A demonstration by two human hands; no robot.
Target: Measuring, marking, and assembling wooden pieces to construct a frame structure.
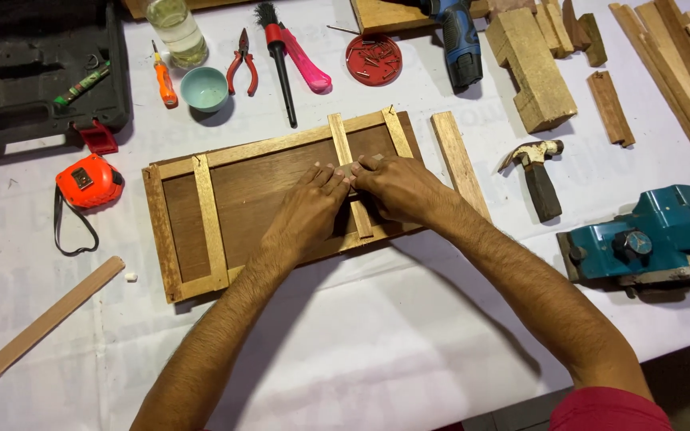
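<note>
Both your hands meet at the middle of the wooden panel [281, 187]. Your left hand [307, 209] lies palm down, fingers curled, tips pressing on the upright slat [348, 172] that crosses the panel. Your right hand [397, 187] comes in from the other side, fingers bent, tips touching the same slat just beside the left ones. Something small and pale sits between the fingertips; can't tell what it is, or whether either hand truly grips it. Panel lies flat on the white sheet [377, 335], slightly tilted, framed with light strips, another upright slat [210, 223] near its left end.

Left to right around it: black tool case [37, 72] top left, loose wood strip [37, 329] lower left, orange tape measure [88, 182] with strap, orange screwdriver [164, 78], glass bottle [176, 30], small teal bowl [204, 88], red pliers [241, 64], black brush with pink handle [293, 56], red lid of nails [374, 59]. Loose slat [458, 164] lies just beside the panel's right edge. Blue drill [458, 40] above, wood block [530, 68], hammer [538, 175], scrap sticks [672, 64] far right, teal power planer [656, 239] at right edge.
</note>
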